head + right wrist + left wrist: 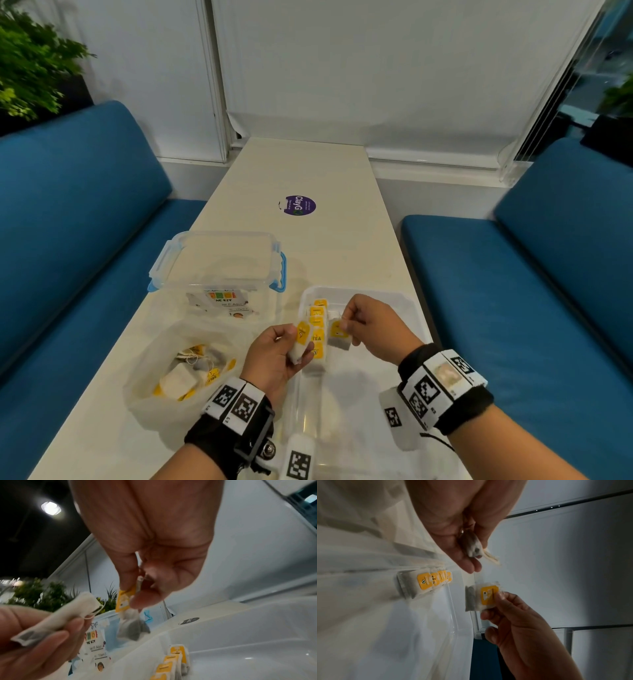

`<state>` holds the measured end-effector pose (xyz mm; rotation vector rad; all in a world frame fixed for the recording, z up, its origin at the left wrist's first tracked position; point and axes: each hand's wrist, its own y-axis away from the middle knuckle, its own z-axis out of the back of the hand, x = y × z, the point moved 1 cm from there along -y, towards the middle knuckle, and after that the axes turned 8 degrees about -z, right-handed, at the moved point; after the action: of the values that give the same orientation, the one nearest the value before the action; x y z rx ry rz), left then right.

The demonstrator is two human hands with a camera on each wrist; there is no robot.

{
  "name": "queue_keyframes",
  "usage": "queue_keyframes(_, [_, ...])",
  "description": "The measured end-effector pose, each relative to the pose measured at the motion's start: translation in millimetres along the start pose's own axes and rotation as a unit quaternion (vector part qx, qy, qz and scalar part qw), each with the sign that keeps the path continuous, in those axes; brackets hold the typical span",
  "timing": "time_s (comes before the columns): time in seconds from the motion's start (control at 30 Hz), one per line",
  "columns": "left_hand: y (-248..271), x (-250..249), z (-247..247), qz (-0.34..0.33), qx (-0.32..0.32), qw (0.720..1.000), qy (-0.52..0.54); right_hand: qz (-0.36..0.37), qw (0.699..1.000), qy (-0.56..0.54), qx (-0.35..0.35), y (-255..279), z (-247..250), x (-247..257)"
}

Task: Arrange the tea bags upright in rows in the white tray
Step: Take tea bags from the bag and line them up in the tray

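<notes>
A white tray [387,298] lies on the table in front of me. Along its left side several tea bags [317,325] with yellow tags stand upright in a row [426,582]. My left hand [291,339] grips one tea bag [300,344] just left of the row, above the tray's edge. My right hand [346,325] pinches another tea bag [339,337] by its top; it hangs just right of the row. In the right wrist view that bag [132,626] dangles under its yellow tag [123,600], above the row [171,662].
A crumpled clear plastic bag [181,373] with several loose tea bags lies left of the tray. Behind it stands a clear box with blue latches [219,263]. A purple sticker [298,205] marks the table farther back. Blue benches [513,291] flank the table.
</notes>
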<state>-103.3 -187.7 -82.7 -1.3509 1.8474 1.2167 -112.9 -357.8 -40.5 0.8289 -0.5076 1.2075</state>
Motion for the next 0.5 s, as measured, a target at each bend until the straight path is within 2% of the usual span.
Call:
queue_keyframes(0.17, [-1.7, -0.9, 3.2, -0.016, 0.014, 0.999, -0.045, -0.050, 0.996, 0.070, 0.017, -8.7, -4.1, -1.2])
queue_keyframes(0.3, [-2.6, -4.2, 5.6, -0.029, 0.033, 0.997, -0.065, -0.085, 0.976, 0.163, 0.120, -16.3, -21.4, 1.3])
queue_keyframes(0.4, [-2.7, -6.8, 8.2, -0.037, 0.030, 0.996, -0.070, -0.106, 0.956, 0.184, 0.205, -23.9, -39.4, 2.7])
queue_keyframes(0.5, [-3.6, -7.3, 12.7, -0.039, 0.020, 0.997, -0.070, -0.131, 0.947, 0.183, 0.228, -33.0, -55.0, 1.4])
